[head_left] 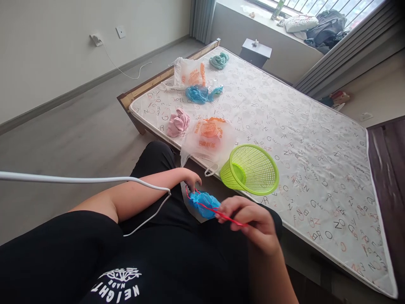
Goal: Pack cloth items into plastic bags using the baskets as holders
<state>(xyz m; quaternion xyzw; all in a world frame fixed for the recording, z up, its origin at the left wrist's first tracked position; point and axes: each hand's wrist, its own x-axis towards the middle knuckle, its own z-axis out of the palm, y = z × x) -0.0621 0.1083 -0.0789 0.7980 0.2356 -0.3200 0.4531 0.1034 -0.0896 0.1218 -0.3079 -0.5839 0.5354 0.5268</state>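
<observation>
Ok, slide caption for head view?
Beside a lettered mattress, right hand holds red string on a blue plastic bag, left hand opposite.

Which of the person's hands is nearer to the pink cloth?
Left. In the picture, the left hand is below the pink cloth and slightly right; the right hand is lower, farther right and clearly farther off.

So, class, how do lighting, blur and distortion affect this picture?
Head view: the window glares pale and washed out; head view: the mattress looks stretched toward the lower right, probably wide-angle distortion; head view: the right hand seems slightly soft, while the basket looks fairly crisp.
</observation>
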